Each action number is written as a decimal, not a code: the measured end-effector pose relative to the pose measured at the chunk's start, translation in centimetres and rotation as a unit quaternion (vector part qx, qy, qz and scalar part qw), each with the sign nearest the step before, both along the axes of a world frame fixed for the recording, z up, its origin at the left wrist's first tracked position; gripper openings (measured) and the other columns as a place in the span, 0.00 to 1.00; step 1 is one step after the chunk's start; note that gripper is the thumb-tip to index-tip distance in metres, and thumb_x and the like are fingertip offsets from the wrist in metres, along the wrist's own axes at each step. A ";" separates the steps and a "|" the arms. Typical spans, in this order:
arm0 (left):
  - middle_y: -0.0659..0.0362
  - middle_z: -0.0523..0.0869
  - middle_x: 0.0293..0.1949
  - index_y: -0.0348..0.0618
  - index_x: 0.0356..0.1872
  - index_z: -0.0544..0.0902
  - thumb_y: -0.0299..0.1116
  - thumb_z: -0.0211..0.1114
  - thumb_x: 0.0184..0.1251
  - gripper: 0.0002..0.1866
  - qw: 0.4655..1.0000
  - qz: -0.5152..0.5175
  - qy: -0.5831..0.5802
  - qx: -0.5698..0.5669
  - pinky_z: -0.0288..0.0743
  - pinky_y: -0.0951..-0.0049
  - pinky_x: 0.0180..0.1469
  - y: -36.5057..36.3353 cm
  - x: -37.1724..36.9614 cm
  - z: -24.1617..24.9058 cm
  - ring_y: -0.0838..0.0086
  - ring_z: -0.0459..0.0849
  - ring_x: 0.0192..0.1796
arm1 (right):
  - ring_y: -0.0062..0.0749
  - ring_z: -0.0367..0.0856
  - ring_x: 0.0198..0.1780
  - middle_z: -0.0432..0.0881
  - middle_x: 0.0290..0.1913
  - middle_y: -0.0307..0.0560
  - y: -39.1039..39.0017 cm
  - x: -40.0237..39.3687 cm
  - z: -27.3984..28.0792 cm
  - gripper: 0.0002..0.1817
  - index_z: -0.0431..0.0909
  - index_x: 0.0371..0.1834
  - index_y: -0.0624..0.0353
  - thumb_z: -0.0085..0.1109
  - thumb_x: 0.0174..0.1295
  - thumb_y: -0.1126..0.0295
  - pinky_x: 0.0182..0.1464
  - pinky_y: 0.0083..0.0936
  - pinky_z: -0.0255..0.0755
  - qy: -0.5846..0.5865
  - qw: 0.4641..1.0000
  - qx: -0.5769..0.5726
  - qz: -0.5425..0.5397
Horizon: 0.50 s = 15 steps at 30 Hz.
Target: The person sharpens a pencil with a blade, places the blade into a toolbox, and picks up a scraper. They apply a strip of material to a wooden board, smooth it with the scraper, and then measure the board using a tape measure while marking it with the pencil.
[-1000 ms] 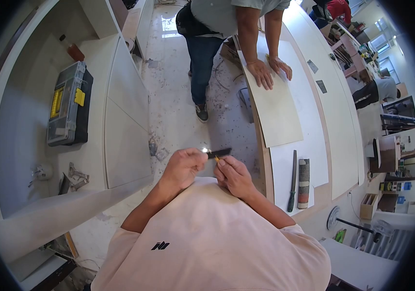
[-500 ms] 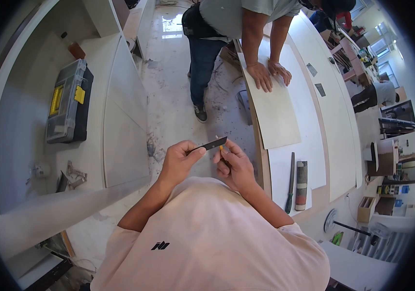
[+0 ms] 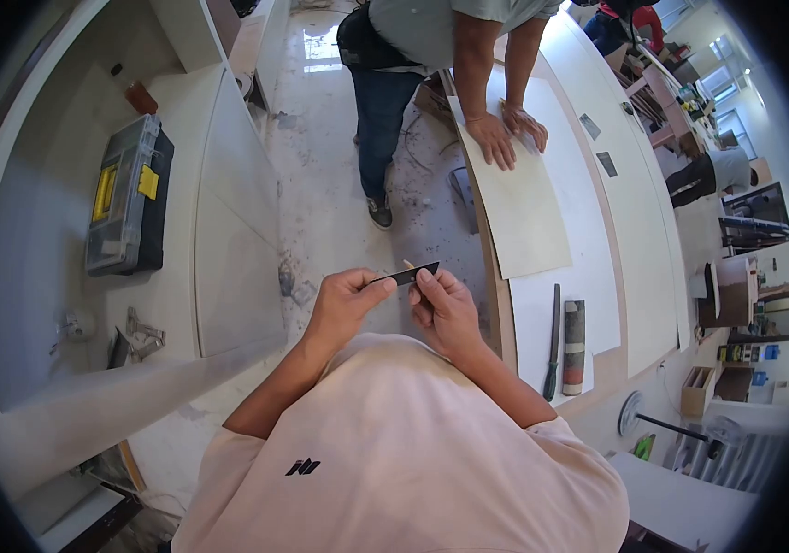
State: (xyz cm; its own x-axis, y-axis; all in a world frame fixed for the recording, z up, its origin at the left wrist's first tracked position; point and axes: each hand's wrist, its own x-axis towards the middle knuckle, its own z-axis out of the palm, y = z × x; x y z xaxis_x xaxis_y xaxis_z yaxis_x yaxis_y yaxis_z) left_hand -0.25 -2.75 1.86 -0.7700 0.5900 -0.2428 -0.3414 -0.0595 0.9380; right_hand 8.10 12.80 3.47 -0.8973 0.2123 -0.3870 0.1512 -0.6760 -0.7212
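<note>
**Slant-ended black strip (image 3: 404, 276), two-hand pinch**

Left hand (image 3: 344, 302) clamped on one end, right hand (image 3: 447, 311) on the other, over floor (image 3: 339, 230). To the right, tabletop (image 3: 502, 318): smooth cream sheet (image 3: 528, 217), slim handled file (image 3: 555, 341), banded cylinder (image 3: 574, 346).
</note>
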 end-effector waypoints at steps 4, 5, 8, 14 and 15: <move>0.68 0.75 0.23 0.36 0.29 0.82 0.34 0.66 0.66 0.11 0.999 0.002 -0.028 0.035 0.60 0.82 0.32 0.4 0.1 -0.4 0.85 0.67 0.28 | 0.16 0.63 0.19 0.77 0.27 0.38 -0.4 0.0 0.1 0.09 0.73 0.32 0.56 0.53 0.71 0.65 0.23 0.16 0.58 -0.001 0.999 0.019 -0.031; 0.67 0.75 0.23 0.36 0.29 0.82 0.34 0.65 0.67 0.11 0.999 0.002 -0.029 0.038 0.60 0.81 0.33 0.4 0.1 -0.5 0.84 0.68 0.28 | 0.16 0.63 0.19 0.77 0.27 0.38 -0.5 0.0 0.1 0.10 0.73 0.32 0.56 0.53 0.71 0.65 0.23 0.16 0.58 -0.001 0.999 0.021 -0.035; 0.65 0.76 0.23 0.36 0.29 0.82 0.34 0.65 0.67 0.12 0.999 -0.013 -0.030 0.029 0.61 0.81 0.33 0.4 0.0 -0.6 0.83 0.68 0.29 | 0.14 0.64 0.20 0.77 0.26 0.37 -0.5 0.0 0.1 0.10 0.74 0.32 0.57 0.54 0.70 0.65 0.23 0.16 0.58 -0.008 0.997 0.064 -0.045; 0.64 0.76 0.25 0.32 0.34 0.83 0.33 0.64 0.68 0.12 0.999 -0.029 -0.016 0.028 0.62 0.80 0.34 0.8 -0.1 -0.9 0.82 0.69 0.29 | 0.12 0.65 0.21 0.77 0.26 0.36 -0.4 -0.1 0.1 0.10 0.77 0.33 0.58 0.54 0.70 0.64 0.22 0.14 0.57 -0.002 0.995 0.095 -0.039; 0.64 0.76 0.25 0.31 0.35 0.83 0.33 0.64 0.68 0.12 0.999 -0.028 -0.023 0.035 0.62 0.80 0.34 0.8 -0.1 -1.0 0.82 0.68 0.29 | 0.12 0.65 0.21 0.78 0.26 0.36 -0.4 -0.1 0.1 0.10 0.77 0.33 0.58 0.54 0.70 0.64 0.22 0.14 0.57 -0.001 0.994 0.100 -0.038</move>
State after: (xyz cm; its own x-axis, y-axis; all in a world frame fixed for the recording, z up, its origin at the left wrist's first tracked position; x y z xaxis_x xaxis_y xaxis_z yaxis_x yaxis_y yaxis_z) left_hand -0.37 -1.95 0.87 -0.7243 0.6489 -0.2331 -0.3879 -0.1039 0.9158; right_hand 8.02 12.45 3.59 -0.8746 0.3526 -0.3328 0.1069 -0.5293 -0.8417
